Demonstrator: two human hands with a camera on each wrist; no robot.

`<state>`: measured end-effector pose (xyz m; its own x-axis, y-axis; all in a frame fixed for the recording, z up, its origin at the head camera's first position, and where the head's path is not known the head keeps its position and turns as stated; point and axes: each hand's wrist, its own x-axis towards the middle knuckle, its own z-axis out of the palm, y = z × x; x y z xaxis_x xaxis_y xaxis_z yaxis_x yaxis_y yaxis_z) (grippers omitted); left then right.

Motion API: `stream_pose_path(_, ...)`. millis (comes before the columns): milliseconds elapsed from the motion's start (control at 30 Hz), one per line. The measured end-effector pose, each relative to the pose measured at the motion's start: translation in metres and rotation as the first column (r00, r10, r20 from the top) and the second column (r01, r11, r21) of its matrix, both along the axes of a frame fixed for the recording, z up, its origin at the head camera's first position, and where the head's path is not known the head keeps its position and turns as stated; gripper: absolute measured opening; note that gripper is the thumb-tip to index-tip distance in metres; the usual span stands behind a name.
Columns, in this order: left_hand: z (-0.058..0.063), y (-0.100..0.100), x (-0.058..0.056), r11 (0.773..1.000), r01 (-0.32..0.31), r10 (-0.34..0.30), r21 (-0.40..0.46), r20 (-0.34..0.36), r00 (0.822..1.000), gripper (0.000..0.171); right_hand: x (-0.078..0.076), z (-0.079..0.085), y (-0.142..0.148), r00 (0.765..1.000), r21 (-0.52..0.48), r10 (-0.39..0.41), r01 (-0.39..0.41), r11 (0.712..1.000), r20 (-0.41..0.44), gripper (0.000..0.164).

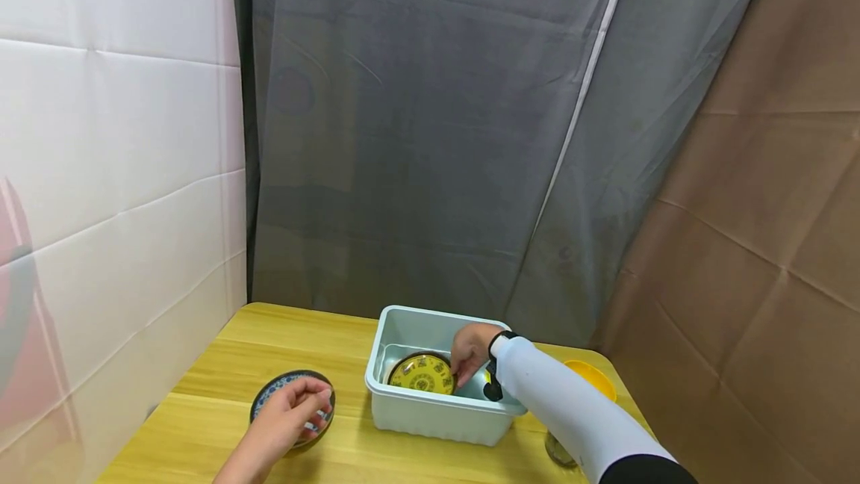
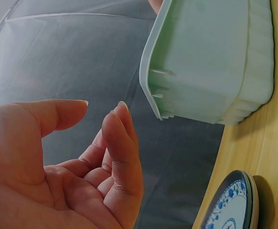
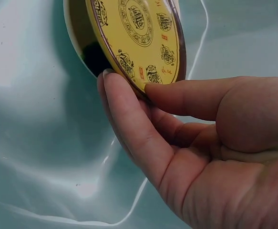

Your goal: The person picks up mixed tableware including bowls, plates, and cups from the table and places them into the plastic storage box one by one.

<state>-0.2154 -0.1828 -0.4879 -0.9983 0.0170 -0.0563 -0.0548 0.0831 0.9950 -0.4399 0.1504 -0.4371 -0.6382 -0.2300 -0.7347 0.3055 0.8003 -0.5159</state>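
Inside the pale green plastic bin (image 1: 437,417), my right hand (image 1: 470,349) pinches the edge of a yellow plate (image 1: 423,373) with dark patterns and a brown rim. In the right wrist view, the thumb of the right hand (image 3: 210,138) lies on the plate's printed face (image 3: 139,43), with fingers behind it. A paler rim shows behind the yellow plate. My left hand (image 1: 292,417) hovers over a blue-and-white plate (image 1: 272,392), its fingers loosely bent and holding nothing. The left wrist view shows that patterned plate (image 2: 229,205) with another rim directly under it.
A yellow bowl-like thing (image 1: 591,378) stands right of the bin, partly behind the right sleeve. Below it, a glass vessel (image 1: 559,452) is mostly covered by the forearm. The wooden table (image 1: 222,387) is bordered by grey, white and brown cloth walls.
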Motion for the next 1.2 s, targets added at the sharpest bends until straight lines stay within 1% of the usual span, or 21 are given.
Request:
stream_pose_path(200, 0.001, 0.002, -0.001, 1.000, -0.017, 0.017, -0.002, 0.003, 1.000, 0.031, -0.003, 0.000, -0.001, 0.999, -0.003, -0.032, 0.032, 0.999, 0.001, 0.018)
stream_pose_path(300, 0.001, 0.002, -0.001, 1.000, -0.013, 0.013, -0.003, 0.001, 1.000, 0.032, -0.005, -0.001, -0.001, 0.999, -0.011, -0.042, 0.042, 0.999, -0.006, 0.018)
stream_pose_path(500, 0.000, 0.000, 0.001, 1.000, 0.008, -0.008, 0.004, -0.007, 1.000, 0.033, -0.005, -0.003, 0.000, 0.999, -0.009, -0.022, 0.021, 1.000, -0.047, 0.017)
stream_pose_path(633, 0.000, -0.001, 0.001, 1.000, 0.009, -0.009, 0.003, -0.005, 1.000, 0.036, -0.005, -0.005, -0.001, 0.998, -0.011, -0.011, 0.010, 1.000, -0.060, 0.018)
stream_pose_path(867, 0.000, -0.004, 0.001, 1.000, 0.011, -0.011, -0.004, -0.002, 1.000, 0.032, -0.006, -0.005, -0.003, 0.999, -0.006, 0.001, -0.001, 1.000, -0.044, 0.021)
stream_pose_path(1000, -0.001, -0.004, 0.002, 1.000, 0.015, -0.015, -0.004, -0.009, 1.000, 0.032, -0.005, -0.003, -0.003, 0.999, -0.007, 0.023, -0.023, 1.000, -0.029, 0.023)
stream_pose_path(1200, -0.003, 0.000, -0.003, 0.999, 0.032, -0.032, -0.009, -0.012, 0.999, 0.029, 0.001, 0.000, 0.007, 0.999, -0.015, 0.032, -0.032, 0.999, -0.019, 0.023)
